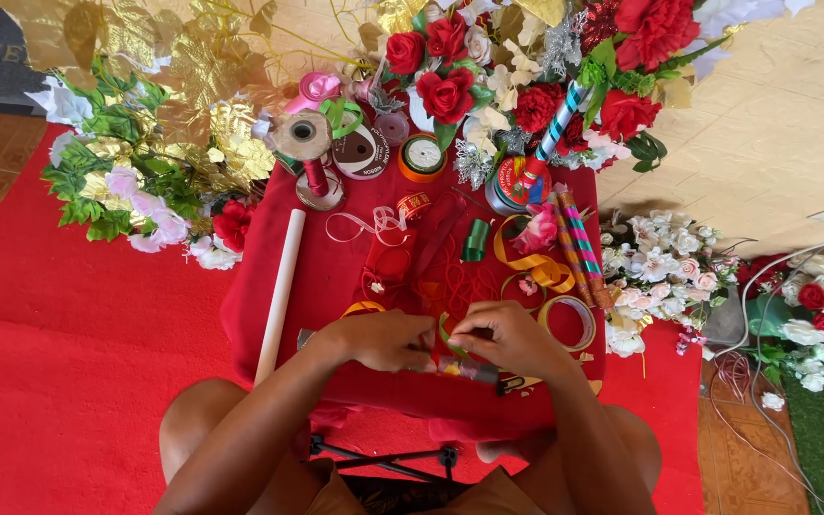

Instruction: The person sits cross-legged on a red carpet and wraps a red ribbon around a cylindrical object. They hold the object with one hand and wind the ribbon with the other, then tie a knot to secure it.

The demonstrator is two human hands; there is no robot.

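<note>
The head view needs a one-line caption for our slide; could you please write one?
Seen from above, left hand and right hand pinch a green ribbon strip over a red-draped table amid artificial flowers.

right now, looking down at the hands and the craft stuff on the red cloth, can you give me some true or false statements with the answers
1. Both hands meet over a small green strip of ribbon. True: the left hand and right hand pinch the green ribbon strip between them.
2. The white tube lies to the right of the hands. False: the white tube lies to their left.
3. A roll of clear tape sits just right of the right hand. True: the tape roll is there.
4. The low table is covered in blue cloth. False: the cloth is red.
5. Red artificial roses stand beyond the ribbon spools. True: the roses are there.
</note>
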